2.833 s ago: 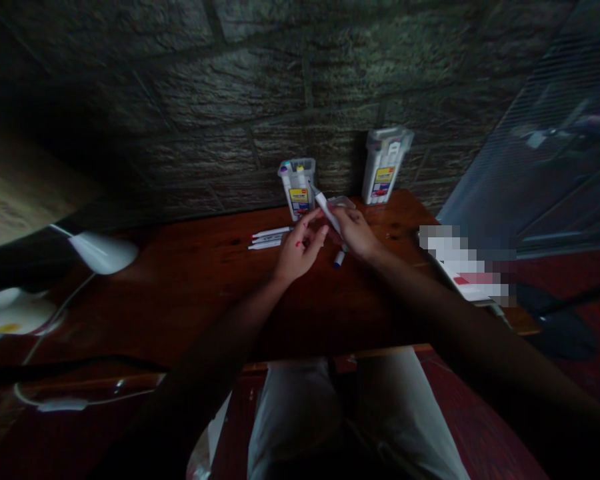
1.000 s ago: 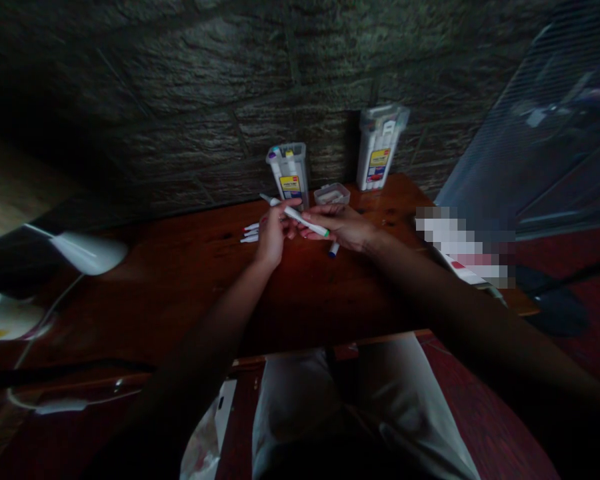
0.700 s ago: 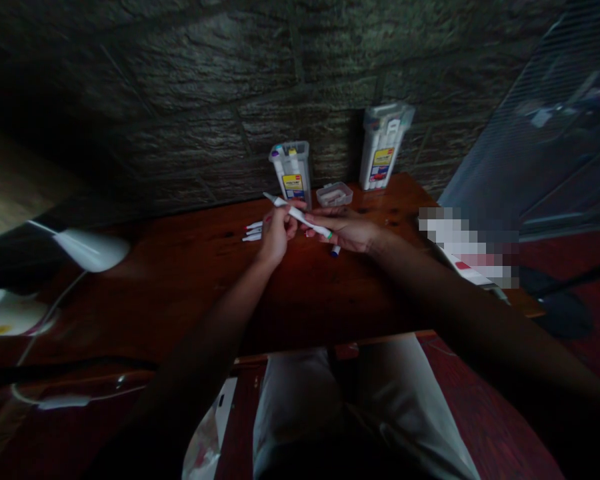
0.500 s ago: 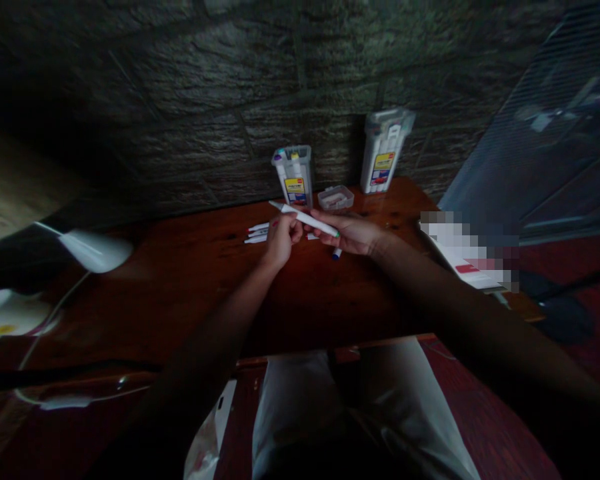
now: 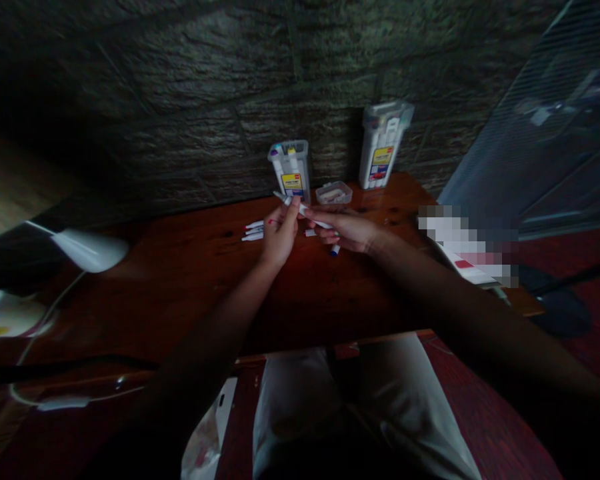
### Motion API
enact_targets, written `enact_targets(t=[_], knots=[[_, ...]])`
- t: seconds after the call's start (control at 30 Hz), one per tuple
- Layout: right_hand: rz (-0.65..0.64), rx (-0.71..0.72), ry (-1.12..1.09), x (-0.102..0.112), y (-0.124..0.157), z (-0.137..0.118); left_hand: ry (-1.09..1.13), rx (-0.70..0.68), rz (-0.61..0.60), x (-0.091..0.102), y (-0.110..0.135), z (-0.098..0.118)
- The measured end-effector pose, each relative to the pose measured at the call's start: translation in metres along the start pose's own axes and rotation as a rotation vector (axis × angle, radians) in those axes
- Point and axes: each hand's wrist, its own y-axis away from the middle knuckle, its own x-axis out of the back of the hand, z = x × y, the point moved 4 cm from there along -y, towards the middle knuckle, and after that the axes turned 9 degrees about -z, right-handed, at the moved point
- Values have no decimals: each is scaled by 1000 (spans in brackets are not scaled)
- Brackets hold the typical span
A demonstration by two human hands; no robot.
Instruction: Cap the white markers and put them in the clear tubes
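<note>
Desk (image 5: 195, 273) ran along wall (image 5: 195, 120). Left case (image 5: 302, 175) stood near wall, behind left hand (image 5: 281, 233); right case (image 5: 379, 165) stood farther right, small box (image 5: 331, 199) between them. Marker (image 5: 303, 211) bridged left hand and right hand (image 5: 354, 231). Three markers (image 5: 253, 231) lay left, cap (image 5: 335, 251) before right hand. Lamp (image 5: 93, 251) was well left.
</note>
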Motion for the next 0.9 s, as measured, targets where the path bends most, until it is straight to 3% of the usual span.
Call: enact_targets(t=[0.1, 0.33, 0.5, 0.7, 0.9], knots=[[45, 29, 14, 3, 0, -1, 28, 17, 20, 3, -1, -2], [52, 44, 133, 5, 0, -1, 113, 81, -149, -3, -2, 0], [-4, 85, 116, 0, 0, -1, 83, 37, -141, -1, -2, 1], [68, 81, 121, 1, 0, 2, 11, -101, -136, -3, 0, 6], [7, 138, 192, -4, 1, -6, -4, -88, -122, -4, 1, 5]])
